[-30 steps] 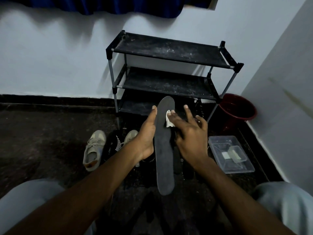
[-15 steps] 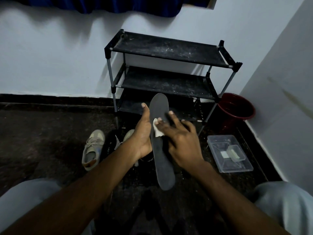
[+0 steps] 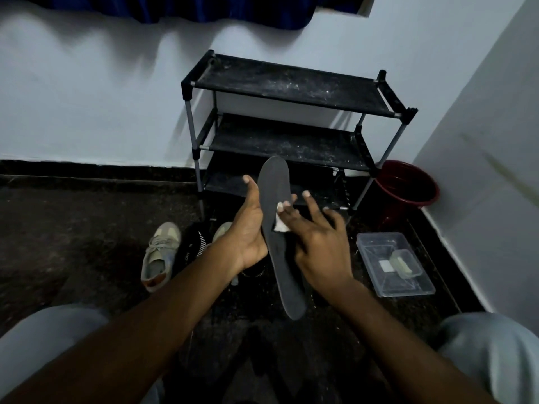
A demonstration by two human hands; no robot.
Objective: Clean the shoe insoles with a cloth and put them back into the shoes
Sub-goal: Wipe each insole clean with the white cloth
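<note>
We are at the wiping step. At the centre of the frame our left hand (image 3: 248,228) props 1 dark insole (image 3: 280,234) upright, fingers curled behind it with the thumb up along its left edge. Our right hand (image 3: 318,243) presses a small white cloth (image 3: 280,224) flat to the insole's middle, fingers spread and mostly straight. The shoes (image 3: 159,255) lie on the floor at lower left of the hands. Next, we judge, the cloth needs dragging toward the heel with steady pressure.
</note>
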